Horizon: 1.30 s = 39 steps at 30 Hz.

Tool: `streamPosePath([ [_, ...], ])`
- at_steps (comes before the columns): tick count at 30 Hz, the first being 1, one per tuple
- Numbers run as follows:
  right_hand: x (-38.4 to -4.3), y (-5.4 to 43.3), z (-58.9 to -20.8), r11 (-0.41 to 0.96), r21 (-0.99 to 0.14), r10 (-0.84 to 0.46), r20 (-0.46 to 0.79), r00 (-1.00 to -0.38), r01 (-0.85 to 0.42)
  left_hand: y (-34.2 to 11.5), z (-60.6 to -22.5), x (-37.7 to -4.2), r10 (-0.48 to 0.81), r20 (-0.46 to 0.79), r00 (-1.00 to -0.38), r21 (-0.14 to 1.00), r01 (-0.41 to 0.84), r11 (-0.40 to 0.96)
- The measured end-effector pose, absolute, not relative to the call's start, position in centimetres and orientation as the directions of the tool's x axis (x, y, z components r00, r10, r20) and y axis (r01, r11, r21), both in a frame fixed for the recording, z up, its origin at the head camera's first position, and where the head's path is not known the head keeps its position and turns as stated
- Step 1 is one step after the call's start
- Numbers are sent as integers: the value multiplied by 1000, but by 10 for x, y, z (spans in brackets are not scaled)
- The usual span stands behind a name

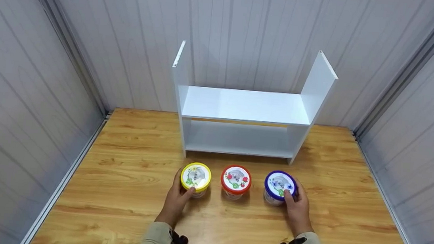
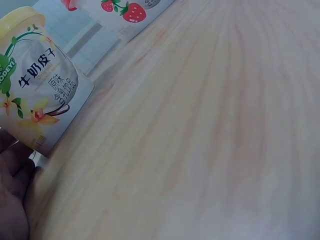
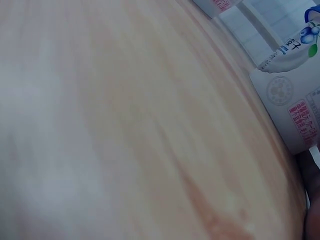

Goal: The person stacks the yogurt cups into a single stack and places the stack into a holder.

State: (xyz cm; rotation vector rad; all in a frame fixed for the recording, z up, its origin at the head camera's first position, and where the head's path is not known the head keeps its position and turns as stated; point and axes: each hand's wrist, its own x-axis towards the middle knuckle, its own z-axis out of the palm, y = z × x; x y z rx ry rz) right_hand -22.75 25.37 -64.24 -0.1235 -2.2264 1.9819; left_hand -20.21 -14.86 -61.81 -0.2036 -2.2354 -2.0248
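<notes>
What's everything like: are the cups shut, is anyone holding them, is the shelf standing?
Yellow-lidded cup: lid on, upright, held.
Red-lidded cup: lid on, upright, not held.
Blue-lidded cup: lid on, upright, held.
White shelf: standing upright.
Left hand: gripping the yellow-lidded cup.
Right hand: gripping the blue-lidded cup.

In a row on a surface (image 1: 230, 235), set apart, stand a left tub (image 1: 196, 174), a middle tub (image 1: 236, 178) and a right tub (image 1: 279, 184). Behind them, before a back wall (image 1: 249, 33), stands a shelf unit (image 1: 242, 104). A person's left hand (image 1: 178, 198) is at the left tub's outer side, the right hand (image 1: 298, 210) at the right tub's. A left wall (image 1: 22, 119) and right wall (image 1: 418, 137) flank the surface.
</notes>
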Motion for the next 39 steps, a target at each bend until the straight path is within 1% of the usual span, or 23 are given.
streamPosePath([
  [3,-227,256,-642,131,-991,148,48,-988,-28,-149,-618,-201,19,159,-987,983,160,95],
  [6,-228,261,-641,143,-989,99,47,-994,-33,-149,-619,-203,10,142,-990,987,142,81],
  [10,-232,272,-637,164,-985,19,65,-998,-61,-148,-637,-211,-14,118,-993,992,117,54],
  [12,-234,277,-633,186,-981,-15,51,-999,-53,-149,-642,-214,-18,115,-993,992,114,53],
  [17,-238,290,-625,259,-966,-110,-8,-994,-21,-152,-648,-215,-14,144,-989,984,142,106],
  [24,-243,301,-615,285,-959,-207,-46,-977,-15,-153,-653,-215,-15,214,-977,968,211,134],
  [27,-245,304,-611,302,-953,-232,-61,-971,-12,-153,-652,-215,-25,189,-982,973,184,143],
  [32,-249,308,-606,301,-953,-260,-103,-960,20,-155,-648,-215,-67,105,-992,992,100,78],
  [39,-252,309,-601,312,-950,-315,-103,-943,0,-154,-648,-215,-70,89,-994,995,85,58],
])
